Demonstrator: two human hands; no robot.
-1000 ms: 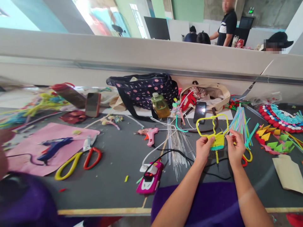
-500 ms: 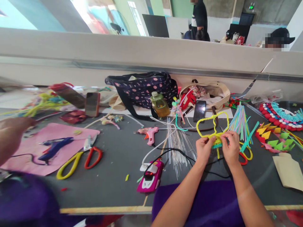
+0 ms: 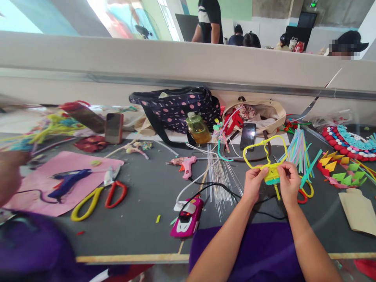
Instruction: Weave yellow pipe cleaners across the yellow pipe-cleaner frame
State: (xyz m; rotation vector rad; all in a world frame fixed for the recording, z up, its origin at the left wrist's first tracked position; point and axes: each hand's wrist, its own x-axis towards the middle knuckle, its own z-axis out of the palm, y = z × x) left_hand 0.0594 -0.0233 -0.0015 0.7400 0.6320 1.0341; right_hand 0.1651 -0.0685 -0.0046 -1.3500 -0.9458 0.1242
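Note:
Between my two hands is a yellow and teal pipe-cleaner figure (image 3: 272,175), with two large yellow loops at its top and a short yellow stem hanging below. My left hand (image 3: 255,181) pinches its left side between thumb and fingers. On the other side, my right hand (image 3: 289,181) grips the right edge the same way. Just right of my right hand lie scissors with yellow and red handles (image 3: 308,189), partly hidden by it. Behind the figure lies a bundle of pastel strips (image 3: 296,150).
A pink glue gun (image 3: 185,164), thin clear sticks (image 3: 219,184) and a magenta power strip (image 3: 188,219) lie left of my arms. Farther left are large scissors (image 3: 113,192) and a blue glue gun (image 3: 70,184) on pink paper. A bottle (image 3: 198,129) stands before a dark bag (image 3: 179,109). A co-worker's hand (image 3: 11,172) shows at far left.
The pipe-cleaner figure has tilted and shifted slightly right, showing more of its yellow and teal middle. My hands keep hold of it. The co-worker's hand at left has moved left.

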